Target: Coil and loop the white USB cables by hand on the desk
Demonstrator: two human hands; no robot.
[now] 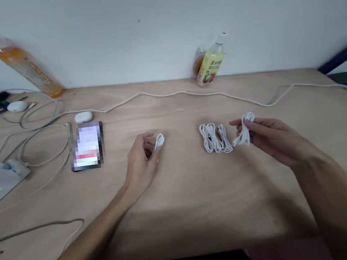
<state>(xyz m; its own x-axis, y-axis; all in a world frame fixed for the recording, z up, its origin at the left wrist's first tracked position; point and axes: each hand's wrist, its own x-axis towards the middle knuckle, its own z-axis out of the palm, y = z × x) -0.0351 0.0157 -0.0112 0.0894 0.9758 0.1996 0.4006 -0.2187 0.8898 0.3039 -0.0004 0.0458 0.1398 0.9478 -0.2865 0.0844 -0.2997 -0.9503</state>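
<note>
Between the thumb and fingers of my left hand (142, 157) is a small white coiled cable (159, 140), low over the wooden table. My right hand (267, 137) pinches another bundled white cable (248, 128), whose connector end hangs toward the left. Just left of my right hand, several coiled white cables (215, 138) lie side by side on the table (183, 188). The palm side of my left hand is mostly hidden.
At the left are a phone (87, 147), white earbud cases (83, 117), loose cables and a white box (1, 180). An orange drink bottle (28, 69) and a yellow-labelled bottle (212, 64) lean by the wall. A long white cable (181, 92) crosses the table's back.
</note>
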